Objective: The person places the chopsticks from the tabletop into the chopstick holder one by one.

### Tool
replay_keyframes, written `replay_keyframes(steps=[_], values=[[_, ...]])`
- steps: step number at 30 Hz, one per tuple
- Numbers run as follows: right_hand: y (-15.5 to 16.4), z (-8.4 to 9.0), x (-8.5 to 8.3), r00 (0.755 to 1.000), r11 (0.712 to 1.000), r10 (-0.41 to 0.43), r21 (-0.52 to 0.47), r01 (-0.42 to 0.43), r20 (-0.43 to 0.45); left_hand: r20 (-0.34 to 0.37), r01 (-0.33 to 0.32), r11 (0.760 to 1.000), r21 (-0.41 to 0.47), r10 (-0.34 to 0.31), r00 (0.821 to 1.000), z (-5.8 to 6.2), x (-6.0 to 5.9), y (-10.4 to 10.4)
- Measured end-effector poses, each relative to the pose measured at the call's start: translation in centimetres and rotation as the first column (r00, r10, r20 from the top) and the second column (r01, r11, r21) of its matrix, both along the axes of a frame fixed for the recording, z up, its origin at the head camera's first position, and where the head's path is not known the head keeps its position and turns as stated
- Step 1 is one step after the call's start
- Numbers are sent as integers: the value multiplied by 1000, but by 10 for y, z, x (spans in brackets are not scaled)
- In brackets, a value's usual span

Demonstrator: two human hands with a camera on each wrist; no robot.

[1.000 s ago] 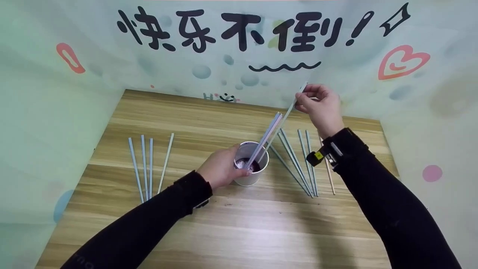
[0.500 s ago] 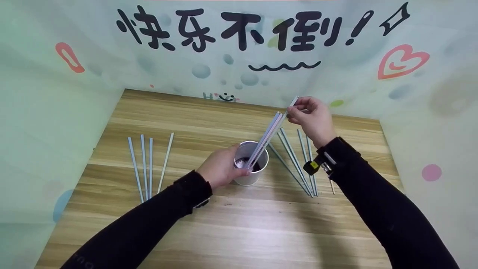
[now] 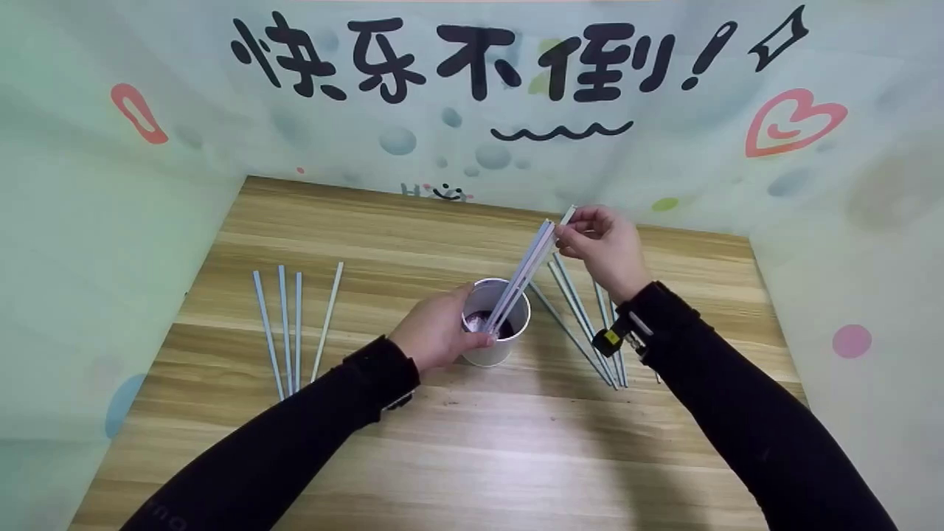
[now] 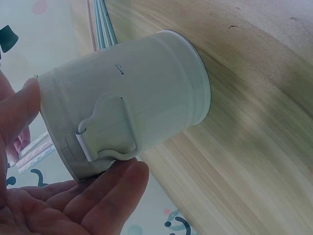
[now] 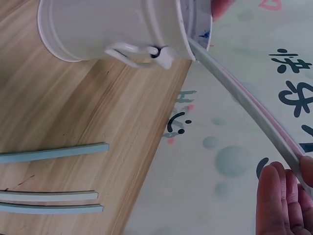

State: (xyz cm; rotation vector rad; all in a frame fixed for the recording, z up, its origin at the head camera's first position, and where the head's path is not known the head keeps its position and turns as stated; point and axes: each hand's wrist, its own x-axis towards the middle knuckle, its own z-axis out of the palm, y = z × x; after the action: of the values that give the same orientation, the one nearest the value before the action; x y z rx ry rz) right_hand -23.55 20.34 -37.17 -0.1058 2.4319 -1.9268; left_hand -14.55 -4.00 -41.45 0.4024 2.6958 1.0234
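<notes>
Pale stick (image 5: 249,110) in the cup (image 4: 151,78), and the right hand (image 3: 606,245) has it pinched!
It leans beside the bunch (image 3: 522,269), gripped near its top, while the left hand (image 3: 436,330) clasps the cup's rim between loose sticks (image 3: 286,332) on the surface (image 3: 501,457).
</notes>
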Motion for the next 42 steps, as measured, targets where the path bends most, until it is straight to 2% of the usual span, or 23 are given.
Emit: replay_keyframes(steps=[13, 25, 33, 42], values=[[-5, -10, 4, 1000, 999, 28, 45, -28, 13, 10, 3, 1000, -3, -3, 1000, 0, 0, 0], [-8, -13, 7, 996, 995, 68, 74, -72, 54, 11, -3, 1000, -1, 3, 1000, 0, 0, 0], [-6, -15, 6, 995, 988, 88, 122, -94, 48, 19, -10, 1000, 3, 10, 1000, 2, 1, 0], [6, -15, 8, 994, 990, 92, 104, -98, 58, 17, -8, 1000, -10, 8, 1000, 1, 1, 0]])
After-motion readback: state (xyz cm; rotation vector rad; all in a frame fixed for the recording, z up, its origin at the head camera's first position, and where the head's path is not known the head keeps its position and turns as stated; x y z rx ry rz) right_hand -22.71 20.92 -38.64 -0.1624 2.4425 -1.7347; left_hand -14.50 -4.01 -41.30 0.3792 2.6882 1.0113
